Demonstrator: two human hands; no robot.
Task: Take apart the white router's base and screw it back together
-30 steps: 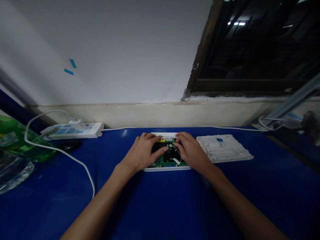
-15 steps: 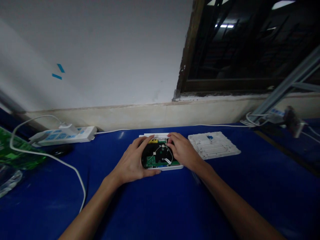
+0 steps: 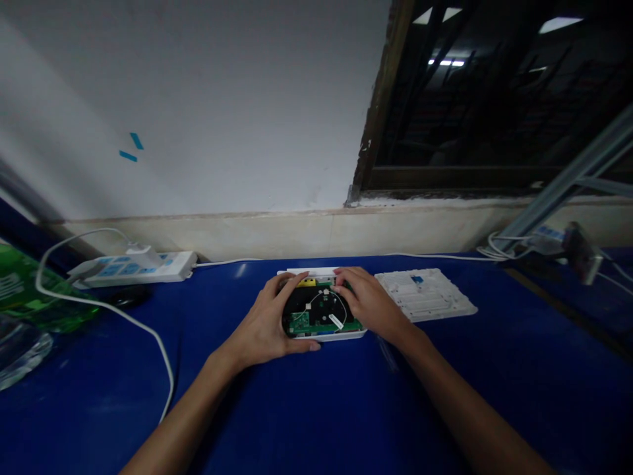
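Note:
An opened white electronic device (image 3: 341,335) lies on the blue table, showing a green circuit board (image 3: 299,322), a black plate, thin white wires and a yellow part (image 3: 307,282) at its back edge. My left hand (image 3: 264,323) grips its left side, thumb along the front edge and fingers over the back. My right hand (image 3: 368,300) is at the back right corner, fingers curled together at the inner edge; whatever lies under the fingertips is hidden. Right of the device, a white plastic cover (image 3: 425,295) lies with its ribbed inner side up, close to my right hand.
A white power strip (image 3: 143,269) with a plug and white cable (image 3: 133,321) stands at the left, near a green plastic package (image 3: 44,297). A metal post (image 3: 554,181) rises at the right beside coiled cables and a phone-like object (image 3: 582,254). Behind runs the wall.
The view has shifted slightly, so everything appears a little lower and to the right. Both hands stay at the device with nearly the same hold.

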